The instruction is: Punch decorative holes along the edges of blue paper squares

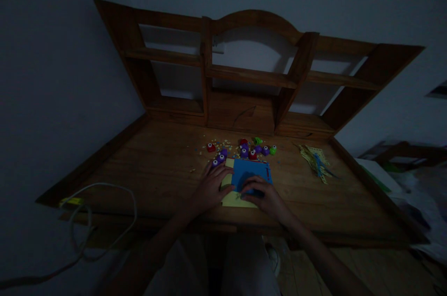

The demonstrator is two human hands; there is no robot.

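A blue sheet [247, 171] lies over a pale yellow sheet [232, 202] near the table's front edge; a thin red edge shows along the top and right. My left hand [213, 189] rests on the yellow left margin, its fingers stretched out and its thumb pointing right. Over the lower blue part, my right hand [264, 195] is curled, with thumb and index fingertips close together. Whatever is between them is too small and dark to make out. Beyond my left fingers sits a purple craft punch [218, 160] with white round tops.
Several purple, red and green craft punches [244, 150] stand behind the sheets among tiny paper bits [226, 143]. Yellow perforated paper scraps [314, 158] with blue strips lie right. A wooden shelf unit [244, 74] rises at the back; a white cable [134, 203] loops at left.
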